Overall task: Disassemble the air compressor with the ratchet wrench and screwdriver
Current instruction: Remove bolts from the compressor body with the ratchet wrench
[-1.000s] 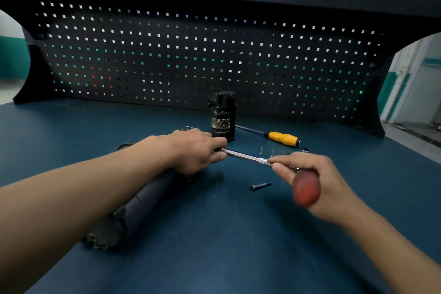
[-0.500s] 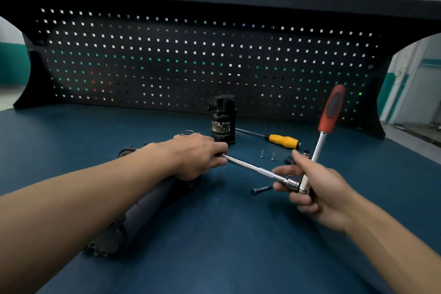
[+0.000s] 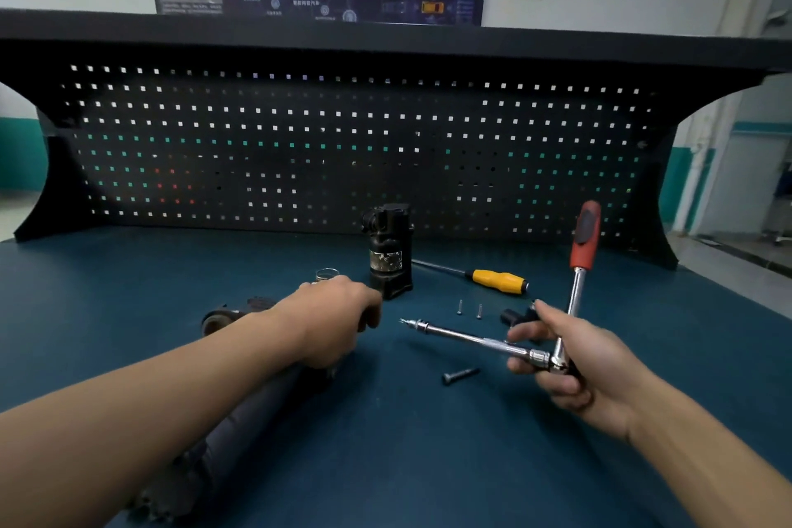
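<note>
Status: disassembly partly done.

- The left hand [image 3: 338,322] is resting over the far end of the air compressor [image 3: 240,437], fingers curling down around it. The dark cylinder is lying on its side on the tabletop [image 3: 385,476], running under the left forearm.
- The right hand [image 3: 570,360] is gripping the ratchet wrench [image 3: 576,292] at its head, with the red handle pointing up. The extension bar [image 3: 471,340] is pointing left, its tip hanging free, apart from the compressor.
- Already off, by my reading: a dark bolt [image 3: 459,375], two small screws [image 3: 469,309] and a black housing [image 3: 390,257] standing upright near the pegboard.
- The screwdriver [image 3: 497,281] is lying unused beside that housing.

Judgement: the main body is looking largely intact. Any remaining fasteners are hidden under the left hand.
</note>
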